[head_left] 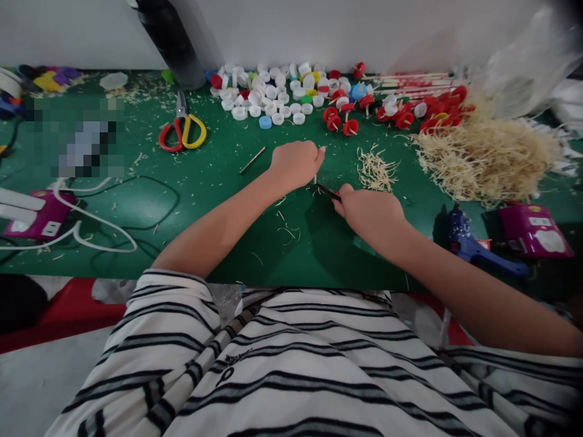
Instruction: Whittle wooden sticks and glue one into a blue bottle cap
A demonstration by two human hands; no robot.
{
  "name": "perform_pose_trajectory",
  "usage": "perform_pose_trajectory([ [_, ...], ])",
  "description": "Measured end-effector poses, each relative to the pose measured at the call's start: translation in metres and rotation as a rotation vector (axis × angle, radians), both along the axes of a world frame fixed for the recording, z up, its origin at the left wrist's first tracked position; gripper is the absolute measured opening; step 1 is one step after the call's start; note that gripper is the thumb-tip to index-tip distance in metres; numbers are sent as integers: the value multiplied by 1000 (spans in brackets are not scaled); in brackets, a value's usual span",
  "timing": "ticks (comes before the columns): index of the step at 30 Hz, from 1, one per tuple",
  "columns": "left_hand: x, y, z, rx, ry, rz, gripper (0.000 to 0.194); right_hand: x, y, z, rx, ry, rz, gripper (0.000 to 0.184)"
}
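One head-worn camera looks from above the near edge of the green tabletop [241,249], facing forward and down across it, close enough that the tabletop spans the frame's width. The wearer's striped shirt [291,376] occupies its near side; the pale wall [319,30] rises behind it.

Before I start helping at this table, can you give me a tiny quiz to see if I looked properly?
1. Pick one: what does the right hand hold?
A) a red cap
B) a thin dark tool
C) the black bottle

2. True or false: the scissors have one red handle and one yellow handle.

3. Fill in the colour: the glue gun lying on the table is ____.

Key: 1 B; 2 true; 3 blue.
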State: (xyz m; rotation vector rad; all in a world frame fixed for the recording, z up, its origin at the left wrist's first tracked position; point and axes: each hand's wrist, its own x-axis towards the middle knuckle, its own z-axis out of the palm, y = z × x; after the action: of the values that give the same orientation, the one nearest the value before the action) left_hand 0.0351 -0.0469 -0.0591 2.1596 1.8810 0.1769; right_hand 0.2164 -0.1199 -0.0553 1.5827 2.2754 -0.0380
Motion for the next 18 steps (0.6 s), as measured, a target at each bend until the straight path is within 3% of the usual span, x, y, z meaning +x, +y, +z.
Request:
perform_pose_trajectory([
  [9,0,-3,6,-32,70,-91,63,8,2,8,-13,-14,4,49],
  [18,1,-3,9,-58,67,-171,60,18,14,14,64,-66,117,56],
])
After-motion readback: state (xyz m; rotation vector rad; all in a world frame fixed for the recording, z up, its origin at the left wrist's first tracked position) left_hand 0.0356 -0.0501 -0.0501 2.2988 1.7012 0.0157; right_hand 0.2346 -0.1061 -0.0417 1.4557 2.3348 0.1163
